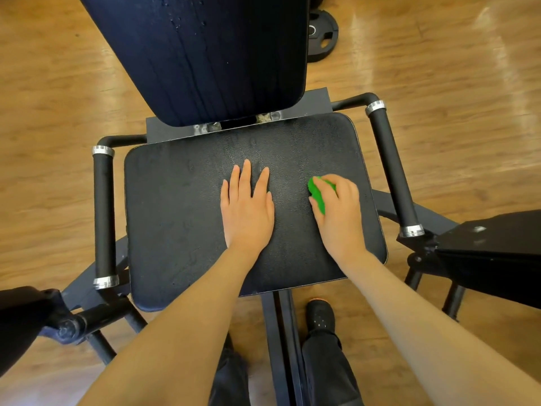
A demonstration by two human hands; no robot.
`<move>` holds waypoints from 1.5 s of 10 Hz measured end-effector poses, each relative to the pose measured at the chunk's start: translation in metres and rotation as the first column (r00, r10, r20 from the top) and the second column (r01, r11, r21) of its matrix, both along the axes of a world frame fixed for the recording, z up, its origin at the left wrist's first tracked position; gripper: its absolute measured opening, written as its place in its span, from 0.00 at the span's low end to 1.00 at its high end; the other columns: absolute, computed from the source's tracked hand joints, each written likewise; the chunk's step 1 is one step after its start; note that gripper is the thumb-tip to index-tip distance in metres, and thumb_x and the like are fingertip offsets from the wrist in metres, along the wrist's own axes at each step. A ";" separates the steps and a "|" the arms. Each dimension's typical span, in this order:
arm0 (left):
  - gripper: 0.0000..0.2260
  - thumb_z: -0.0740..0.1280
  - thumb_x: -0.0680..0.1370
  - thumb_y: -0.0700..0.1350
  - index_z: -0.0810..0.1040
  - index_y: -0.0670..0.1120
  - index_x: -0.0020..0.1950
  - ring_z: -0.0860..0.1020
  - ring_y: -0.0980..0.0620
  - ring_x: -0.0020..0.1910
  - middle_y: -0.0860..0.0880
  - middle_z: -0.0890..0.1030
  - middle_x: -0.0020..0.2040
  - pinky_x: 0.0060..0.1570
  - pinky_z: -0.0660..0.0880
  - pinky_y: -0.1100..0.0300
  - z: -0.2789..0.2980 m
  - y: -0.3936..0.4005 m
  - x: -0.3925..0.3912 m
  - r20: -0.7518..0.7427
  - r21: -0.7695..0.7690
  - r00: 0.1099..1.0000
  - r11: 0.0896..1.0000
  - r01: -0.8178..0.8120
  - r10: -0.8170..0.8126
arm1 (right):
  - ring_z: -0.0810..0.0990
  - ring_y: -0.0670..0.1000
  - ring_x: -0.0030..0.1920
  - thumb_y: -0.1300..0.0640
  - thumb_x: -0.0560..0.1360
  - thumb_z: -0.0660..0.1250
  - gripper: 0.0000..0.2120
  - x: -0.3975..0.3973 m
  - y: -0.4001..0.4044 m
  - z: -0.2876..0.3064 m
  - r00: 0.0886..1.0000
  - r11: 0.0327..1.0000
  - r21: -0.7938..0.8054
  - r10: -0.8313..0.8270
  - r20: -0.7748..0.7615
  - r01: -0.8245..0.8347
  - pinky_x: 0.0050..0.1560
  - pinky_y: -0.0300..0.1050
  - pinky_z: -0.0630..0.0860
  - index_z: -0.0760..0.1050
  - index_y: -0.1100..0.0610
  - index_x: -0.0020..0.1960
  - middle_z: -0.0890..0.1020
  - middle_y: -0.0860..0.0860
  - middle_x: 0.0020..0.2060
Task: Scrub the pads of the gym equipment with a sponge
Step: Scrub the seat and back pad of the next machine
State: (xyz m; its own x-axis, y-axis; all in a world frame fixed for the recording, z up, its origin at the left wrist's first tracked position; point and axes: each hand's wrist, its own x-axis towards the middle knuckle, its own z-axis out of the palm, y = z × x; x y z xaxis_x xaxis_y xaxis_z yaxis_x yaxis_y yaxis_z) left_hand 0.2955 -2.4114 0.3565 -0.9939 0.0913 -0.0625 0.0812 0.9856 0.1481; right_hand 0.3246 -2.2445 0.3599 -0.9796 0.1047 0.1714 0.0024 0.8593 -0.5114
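The green sponge (318,194) lies near the seat pad's (181,218) right edge, long axis running front to back, gripped by the right hand (339,212). The left hand (247,206) rests flat mid-pad (fingers straight, pointing toward the wet backrest (205,54)).

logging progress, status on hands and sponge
Left hand flat on seat pad. Right hand grips green sponge on pad. Nothing in the way.

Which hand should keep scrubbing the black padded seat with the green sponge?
The right hand. It already grips the green sponge against the black padded seat, on the seat's right side. The left hand lies flat and empty mid-seat, better suited to bracing.
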 end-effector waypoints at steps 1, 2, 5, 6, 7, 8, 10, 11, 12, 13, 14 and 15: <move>0.22 0.50 0.82 0.51 0.61 0.51 0.77 0.54 0.44 0.77 0.44 0.58 0.78 0.75 0.50 0.47 -0.001 0.000 0.000 -0.004 0.012 1.000 1.000 0.000 0.000 | 0.72 0.59 0.59 0.64 0.72 0.72 0.19 0.031 -0.001 -0.003 1.000 1.000 -0.001 -0.004 -0.016 0.004 0.59 0.53 0.73 0.76 0.64 0.62 0.77 0.60 0.58; 0.22 0.51 0.82 0.50 0.61 0.51 0.77 0.54 0.44 0.77 0.44 0.58 0.78 0.75 0.50 0.47 -0.001 0.000 0.000 -0.008 0.010 1.000 1.000 -0.002 0.002 | 0.72 0.58 0.58 0.64 0.71 0.73 0.20 0.048 0.000 -0.006 1.000 1.000 0.011 0.013 -0.004 -0.013 0.59 0.53 0.74 0.76 0.63 0.63 0.78 0.59 0.57; 0.21 0.52 0.83 0.50 0.62 0.51 0.76 0.54 0.43 0.77 0.43 0.59 0.78 0.75 0.51 0.46 -0.002 0.001 0.000 -0.019 0.008 1.000 1.000 0.001 -0.001 | 0.74 0.65 0.55 0.65 0.71 0.73 0.20 -0.022 0.014 -0.003 0.999 0.998 0.043 -0.045 -0.011 0.045 0.54 0.58 0.74 0.76 0.64 0.62 0.77 0.63 0.56; 0.21 0.52 0.83 0.50 0.62 0.51 0.76 0.54 0.43 0.77 0.43 0.58 0.78 0.75 0.50 0.46 -0.002 0.001 0.000 -0.013 0.010 1.000 1.000 0.004 -0.004 | 0.72 0.63 0.58 0.63 0.74 0.70 0.20 -0.049 0.020 0.000 0.996 0.996 0.014 -0.092 0.019 0.091 0.55 0.55 0.72 0.74 0.63 0.65 0.75 0.62 0.57; 0.22 0.50 0.82 0.50 0.62 0.51 0.76 0.54 0.43 0.77 0.43 0.59 0.78 0.75 0.50 0.47 -0.001 0.000 0.000 -0.014 0.012 1.000 1.000 0.002 -0.002 | 0.71 0.61 0.58 0.63 0.74 0.69 0.19 -0.043 0.019 -0.001 0.995 0.995 0.007 -0.096 -0.003 0.096 0.56 0.52 0.71 0.74 0.62 0.64 0.75 0.60 0.58; 0.22 0.49 0.82 0.51 0.61 0.51 0.76 0.53 0.44 0.77 0.44 0.58 0.78 0.75 0.50 0.47 -0.001 0.000 0.000 -0.015 0.011 1.000 1.000 0.003 -0.003 | 0.71 0.59 0.58 0.63 0.74 0.70 0.18 -0.014 0.015 -0.003 0.994 0.994 0.009 -0.111 -0.023 0.111 0.58 0.48 0.69 0.75 0.62 0.64 0.76 0.60 0.58; 0.21 0.51 0.83 0.50 0.62 0.50 0.76 0.54 0.43 0.77 0.43 0.59 0.77 0.74 0.50 0.46 -0.002 -0.001 0.001 -0.025 0.026 1.000 1.000 0.006 -0.005 | 0.71 0.57 0.57 0.65 0.72 0.72 0.19 0.047 0.004 -0.003 0.989 0.989 -0.018 -0.144 -0.028 0.144 0.60 0.43 0.66 0.76 0.63 0.62 0.77 0.59 0.56; 0.21 0.51 0.82 0.50 0.62 0.50 0.76 0.54 0.43 0.77 0.43 0.59 0.78 0.75 0.50 0.46 -0.002 0.000 0.001 -0.023 0.021 1.000 1.000 0.005 -0.004 | 0.71 0.58 0.57 0.66 0.71 0.73 0.19 0.045 0.010 -0.003 0.991 0.991 -0.021 -0.131 -0.016 0.131 0.59 0.41 0.65 0.77 0.63 0.62 0.77 0.60 0.56; 0.21 0.52 0.83 0.49 0.62 0.50 0.76 0.54 0.43 0.77 0.43 0.58 0.78 0.75 0.50 0.46 -0.001 0.000 0.000 -0.020 0.029 1.000 1.000 0.002 -0.002 | 0.70 0.58 0.57 0.66 0.71 0.72 0.19 0.020 0.020 0.000 0.992 0.992 -0.019 -0.127 -0.014 0.127 0.58 0.41 0.64 0.76 0.64 0.62 0.76 0.61 0.56; 0.21 0.51 0.83 0.50 0.62 0.51 0.76 0.53 0.44 0.77 0.44 0.58 0.78 0.75 0.49 0.47 -0.001 0.000 0.000 -0.017 0.024 1.000 1.000 0.001 -0.001 | 0.71 0.60 0.56 0.65 0.73 0.70 0.17 -0.018 0.037 0.005 0.980 0.981 -0.012 -0.195 -0.028 0.195 0.57 0.41 0.63 0.76 0.63 0.62 0.76 0.61 0.56; 0.21 0.51 0.83 0.50 0.61 0.51 0.76 0.53 0.44 0.77 0.44 0.58 0.78 0.75 0.49 0.47 -0.001 0.000 0.000 -0.017 0.028 1.000 1.000 0.003 -0.003 | 0.70 0.61 0.58 0.60 0.77 0.67 0.16 -0.042 0.052 0.008 0.978 0.978 0.004 -0.208 0.017 0.207 0.58 0.42 0.63 0.75 0.61 0.64 0.74 0.60 0.58; 0.21 0.52 0.83 0.50 0.62 0.51 0.76 0.53 0.44 0.77 0.43 0.58 0.78 0.75 0.49 0.47 -0.001 0.000 0.001 -0.020 0.029 1.000 1.000 0.002 -0.002 | 0.70 0.59 0.58 0.60 0.77 0.67 0.17 -0.032 0.055 0.007 0.988 0.988 0.004 -0.154 0.025 0.154 0.57 0.38 0.62 0.75 0.61 0.65 0.74 0.60 0.58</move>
